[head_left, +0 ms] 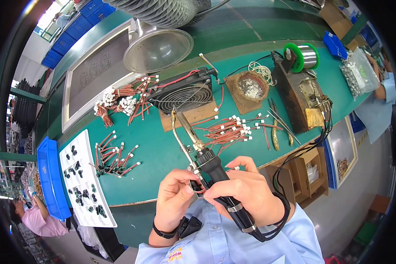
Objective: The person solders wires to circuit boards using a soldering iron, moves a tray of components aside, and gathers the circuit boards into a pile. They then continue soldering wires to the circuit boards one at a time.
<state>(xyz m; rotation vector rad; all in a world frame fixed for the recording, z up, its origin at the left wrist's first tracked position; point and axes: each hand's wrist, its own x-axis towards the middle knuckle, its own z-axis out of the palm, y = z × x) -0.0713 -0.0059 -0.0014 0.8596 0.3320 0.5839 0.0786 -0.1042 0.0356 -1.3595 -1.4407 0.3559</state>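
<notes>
The right hand (246, 189) wraps the black handle of a soldering iron (202, 152), its tip angled up and away toward the small desk fan (182, 94), which keeps the hot end clear of the fingers. The left hand (176, 198) pinches a small black component (196, 185) between thumb and fingertips, held right against the iron's collar just above the bench edge. Red wire leads with white connectors (226, 130) lie fanned on the green bench (163, 154) within easy reach.

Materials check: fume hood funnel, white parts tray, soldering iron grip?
Funnel: looks like bare metal, dull silver sheen with soft reflections. Tray: probably plastic or foam, flat matte white, no glare. Soldering iron grip, held in the right hand: likely black moulded plastic or rubber, slightly glossy.
</notes>
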